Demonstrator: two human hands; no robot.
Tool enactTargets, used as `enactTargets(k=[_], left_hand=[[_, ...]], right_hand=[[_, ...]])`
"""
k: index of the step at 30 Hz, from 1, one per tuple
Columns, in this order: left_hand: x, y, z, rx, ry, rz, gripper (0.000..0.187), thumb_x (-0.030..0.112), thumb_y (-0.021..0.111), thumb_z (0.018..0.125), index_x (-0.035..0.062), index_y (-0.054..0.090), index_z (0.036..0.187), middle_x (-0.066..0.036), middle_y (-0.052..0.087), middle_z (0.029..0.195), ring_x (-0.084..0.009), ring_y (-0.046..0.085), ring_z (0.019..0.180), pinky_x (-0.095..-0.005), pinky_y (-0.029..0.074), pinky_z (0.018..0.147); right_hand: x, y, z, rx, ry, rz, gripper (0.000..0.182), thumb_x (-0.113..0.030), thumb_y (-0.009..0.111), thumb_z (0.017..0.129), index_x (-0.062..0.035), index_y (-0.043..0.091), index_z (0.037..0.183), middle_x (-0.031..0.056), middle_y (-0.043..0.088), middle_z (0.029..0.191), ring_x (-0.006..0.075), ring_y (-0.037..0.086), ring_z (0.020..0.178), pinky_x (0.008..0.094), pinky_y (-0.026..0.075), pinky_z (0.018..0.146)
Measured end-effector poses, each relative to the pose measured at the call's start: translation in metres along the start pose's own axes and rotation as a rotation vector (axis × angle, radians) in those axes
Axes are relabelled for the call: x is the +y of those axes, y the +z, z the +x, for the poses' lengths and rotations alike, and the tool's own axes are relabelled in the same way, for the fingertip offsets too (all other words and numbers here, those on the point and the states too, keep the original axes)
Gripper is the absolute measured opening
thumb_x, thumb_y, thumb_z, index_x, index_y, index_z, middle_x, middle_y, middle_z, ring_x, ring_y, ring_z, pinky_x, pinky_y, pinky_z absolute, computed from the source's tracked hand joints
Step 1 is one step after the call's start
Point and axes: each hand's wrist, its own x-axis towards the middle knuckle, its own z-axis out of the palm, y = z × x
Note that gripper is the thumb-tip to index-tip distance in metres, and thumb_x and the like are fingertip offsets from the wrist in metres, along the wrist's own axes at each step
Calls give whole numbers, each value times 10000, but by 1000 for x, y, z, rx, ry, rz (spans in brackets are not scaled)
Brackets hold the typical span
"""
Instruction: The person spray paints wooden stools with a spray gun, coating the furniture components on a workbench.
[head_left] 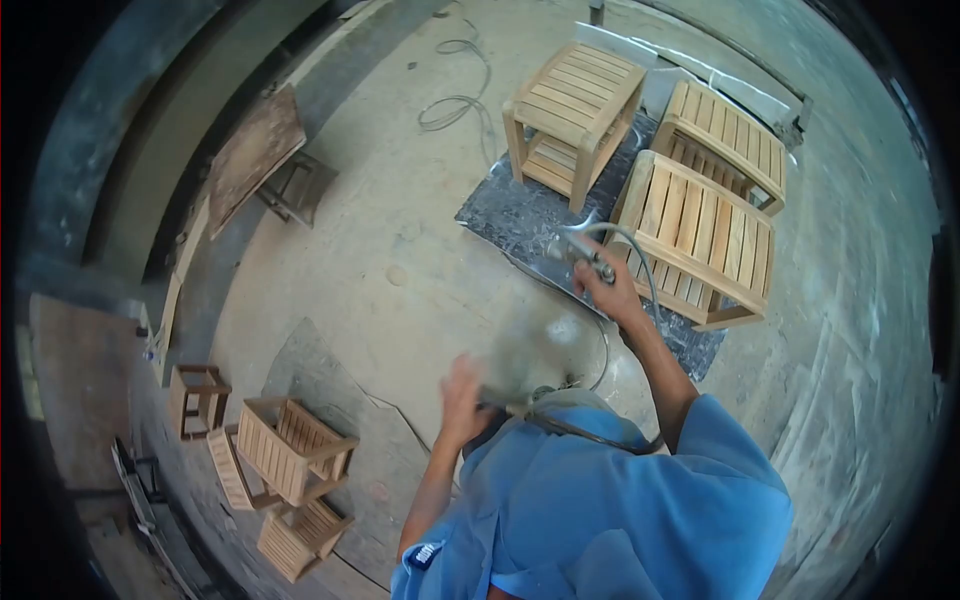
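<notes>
My right hand is wrapped around a spray gun, which points toward the slatted wooden furniture at the upper right. A thin grey hose loops from the gun back past my right forearm. Just ahead of the gun stands a two-tier slatted wooden stool; a wider slatted bench is just right of my hand. My left hand hangs low in front of my body, over the floor, its fingers smeared by motion. Another length of hose crosses at my waist.
A second slatted bench sits behind the nearer one. Under the furniture lies a dark sheet. Several wooden stools are grouped at the lower left. A brown board leans farther up, and a coiled cable lies on the floor.
</notes>
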Motion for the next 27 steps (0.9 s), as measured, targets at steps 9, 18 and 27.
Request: enactTargets(k=[9,18,27], left_hand=[[-230,-77,123,-316,-55,-160,131,83,695,802,87,656,927,-157,667,757,-371,654,702,-409,503,601],[-293,-134,317,-209,262,-285,138,47,634,853,80,652,985,-122,578,613,-319,569,544,-394,462,542],[-350,-126,494,-379,193,-317,199,20,627,841,52,664,1035,-125,544,580,-279,548,509,-358,440,520]], right_hand=[[-27,37,97,786,-88,-196,425,-195,634,945,-52,573,1341,17,653,916,56,543,668,231,467,592],[-23,124,220,824,-98,-187,440,-287,668,929,-65,611,1305,27,674,873,51,552,647,230,470,579],[9,85,306,1243,27,-211,427,-242,662,926,-48,607,1303,88,697,1064,123,638,843,275,518,772]])
